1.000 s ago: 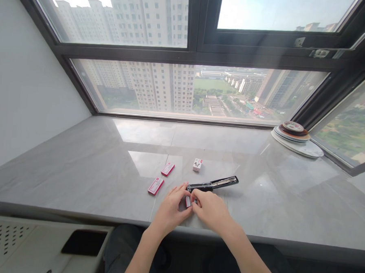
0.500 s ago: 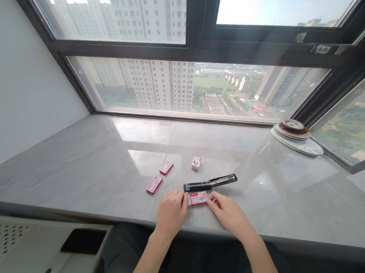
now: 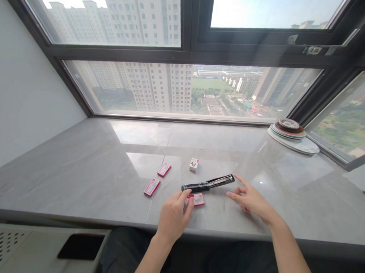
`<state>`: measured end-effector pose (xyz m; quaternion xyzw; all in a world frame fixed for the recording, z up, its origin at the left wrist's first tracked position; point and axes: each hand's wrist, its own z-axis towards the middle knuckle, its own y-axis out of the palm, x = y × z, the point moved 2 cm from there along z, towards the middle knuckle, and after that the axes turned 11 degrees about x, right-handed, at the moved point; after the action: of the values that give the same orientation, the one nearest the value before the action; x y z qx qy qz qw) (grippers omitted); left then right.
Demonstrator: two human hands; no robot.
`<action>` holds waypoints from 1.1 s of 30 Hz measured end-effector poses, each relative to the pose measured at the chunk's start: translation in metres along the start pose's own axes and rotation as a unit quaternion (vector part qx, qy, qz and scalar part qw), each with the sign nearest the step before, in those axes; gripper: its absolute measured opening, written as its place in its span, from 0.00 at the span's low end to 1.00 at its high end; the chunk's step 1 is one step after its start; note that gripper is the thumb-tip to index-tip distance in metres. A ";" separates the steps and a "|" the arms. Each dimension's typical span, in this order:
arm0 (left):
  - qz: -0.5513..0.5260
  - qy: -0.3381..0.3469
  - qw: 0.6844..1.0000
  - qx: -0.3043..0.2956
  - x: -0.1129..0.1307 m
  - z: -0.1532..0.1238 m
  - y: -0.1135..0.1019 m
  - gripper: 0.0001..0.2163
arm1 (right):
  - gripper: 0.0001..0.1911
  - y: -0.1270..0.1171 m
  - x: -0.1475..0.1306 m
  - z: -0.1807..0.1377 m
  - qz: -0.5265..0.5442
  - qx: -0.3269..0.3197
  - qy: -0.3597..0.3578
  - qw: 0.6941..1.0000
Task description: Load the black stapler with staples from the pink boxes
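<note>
A black stapler (image 3: 208, 183) lies opened out flat on the grey stone sill (image 3: 77, 167), its metal channel showing. Just in front of it lies a small red and white staple box (image 3: 197, 200). My left hand (image 3: 174, 214) rests beside that box, fingertips touching its left end, fingers loosely curled. My right hand (image 3: 250, 199) hovers to the right of the stapler's far end, fingers spread, holding nothing.
Two more red staple boxes (image 3: 151, 187) (image 3: 164, 169) lie to the left, and a small white box (image 3: 193, 164) stands behind the stapler. A stack of plates (image 3: 292, 136) sits at the right window corner. A white perforated unit (image 3: 17, 246) stands below the sill's front edge.
My hands had been together on the staple box, then laid it flat. My right hand has now let go and moved right, toward the stapler's end. The left stays at the box.
</note>
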<state>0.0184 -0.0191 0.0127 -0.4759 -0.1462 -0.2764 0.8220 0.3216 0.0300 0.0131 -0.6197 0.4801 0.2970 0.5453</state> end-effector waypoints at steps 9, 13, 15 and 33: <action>0.001 -0.001 1.000 -0.004 -0.004 0.004 0.008 0.13 | 0.31 0.035 -0.055 0.039 0.102 -0.126 -0.138 0.977; -0.001 -0.003 1.000 -0.008 -0.006 0.005 0.007 0.13 | 0.24 0.083 -0.076 0.037 0.032 -0.119 -0.205 0.971; 0.002 -0.006 1.000 -0.014 -0.005 0.006 0.005 0.12 | 0.21 0.102 -0.082 0.032 -0.035 -0.103 -0.235 0.966; 0.144 -0.006 0.985 0.091 -0.082 0.025 -0.052 0.06 | 0.17 0.099 -0.075 0.015 -0.140 -0.036 -0.217 0.965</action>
<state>-0.0781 0.0080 0.0209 -0.4168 -0.1057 -0.1376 0.8923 0.2055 0.0700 0.0381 -0.6208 0.2478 0.3619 0.6498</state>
